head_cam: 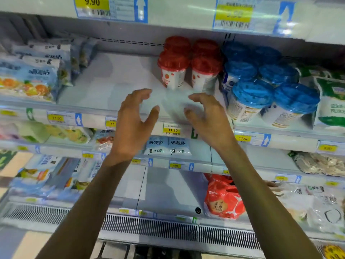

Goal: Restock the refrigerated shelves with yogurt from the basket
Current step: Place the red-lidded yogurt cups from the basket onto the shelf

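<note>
Red-lidded strawberry yogurt cups (173,69) stand in two rows on the white refrigerated shelf (104,85), stacked two high. To their right are blue-lidded yogurt cups (252,96), several of them leaning forward. My left hand (133,124) and my right hand (207,116) are raised in front of the shelf's edge, just below the red cups, palms facing each other with fingers loosely curved. Neither hand holds anything. The basket is mostly hidden; only a dark piece shows at the bottom edge.
Bagged products (31,75) fill the shelf's left end, green-and-white bags (330,101) its right end. Price labels (171,129) line the shelf fronts. Lower shelves hold white pouches (168,146) and a red bag (224,199). A vent grille (149,227) runs along the bottom.
</note>
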